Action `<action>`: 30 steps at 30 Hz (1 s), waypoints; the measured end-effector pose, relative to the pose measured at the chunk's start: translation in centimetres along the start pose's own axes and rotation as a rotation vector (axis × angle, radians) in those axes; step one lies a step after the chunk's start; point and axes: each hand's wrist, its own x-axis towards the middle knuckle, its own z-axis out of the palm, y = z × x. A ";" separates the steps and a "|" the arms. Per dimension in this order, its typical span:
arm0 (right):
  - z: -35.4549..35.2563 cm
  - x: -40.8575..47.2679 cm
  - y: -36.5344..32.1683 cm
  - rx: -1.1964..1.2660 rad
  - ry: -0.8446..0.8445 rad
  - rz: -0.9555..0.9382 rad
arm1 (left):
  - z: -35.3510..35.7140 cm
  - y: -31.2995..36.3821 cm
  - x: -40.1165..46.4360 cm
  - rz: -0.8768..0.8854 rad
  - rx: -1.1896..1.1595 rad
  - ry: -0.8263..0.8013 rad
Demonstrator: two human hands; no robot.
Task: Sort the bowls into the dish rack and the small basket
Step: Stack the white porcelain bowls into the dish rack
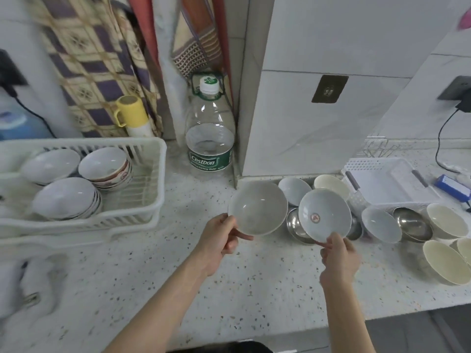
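Gripping a plain grey bowl [258, 208] by its rim, the left hand [221, 240] hovers well right of the dish rack [150, 174], the nearer hand to it; the right hand [339, 256] pinches a red-marked bowl [324, 215] farther right, near the small basket [377, 171].

Two bare forearms, seemingly sleeveless; ringless hands [219, 238].

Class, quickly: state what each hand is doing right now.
Left hand: closed on the rim of a plain grey-white ceramic bowl.
Right hand: closed on a white bowl with a red centre mark.
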 end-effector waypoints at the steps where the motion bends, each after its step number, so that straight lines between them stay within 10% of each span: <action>1: 1.1 -1.0 0.0 -0.024 -0.045 -0.029 | -1.2 0.5 -0.5 0.019 -0.014 0.020; 14: 19.6 -15.5 -0.3 -0.431 -0.686 -0.272 | -22.2 6.4 -7.9 0.300 -0.175 0.423; 30: 31.5 -19.5 1.4 -1.168 -0.598 -0.529 | -35.5 8.1 -9.9 0.322 -0.185 0.551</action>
